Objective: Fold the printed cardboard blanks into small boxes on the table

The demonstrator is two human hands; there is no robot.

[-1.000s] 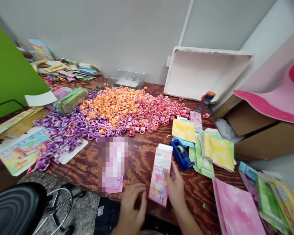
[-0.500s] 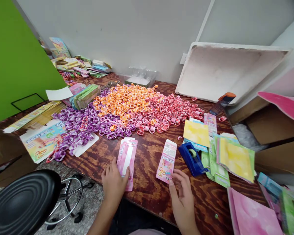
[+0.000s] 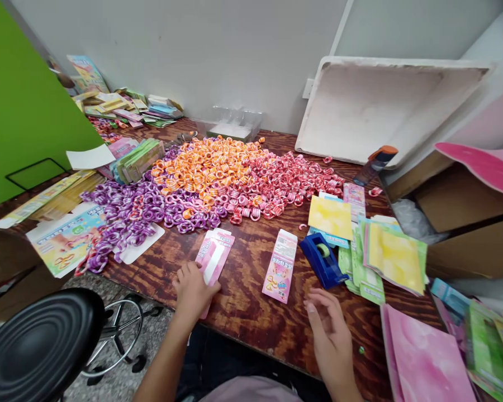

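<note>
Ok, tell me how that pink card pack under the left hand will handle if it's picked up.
The pink card pack looks thin and flat, so it is probably light and somewhat bendy. Lying flush on the wooden table, it may need sliding to the edge. The left hand rests on its near end.

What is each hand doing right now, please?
Left hand: rests on the lower end of the pink card stack; a grip cannot be told.
Right hand: open, holding nothing, near the pink packet.
</note>
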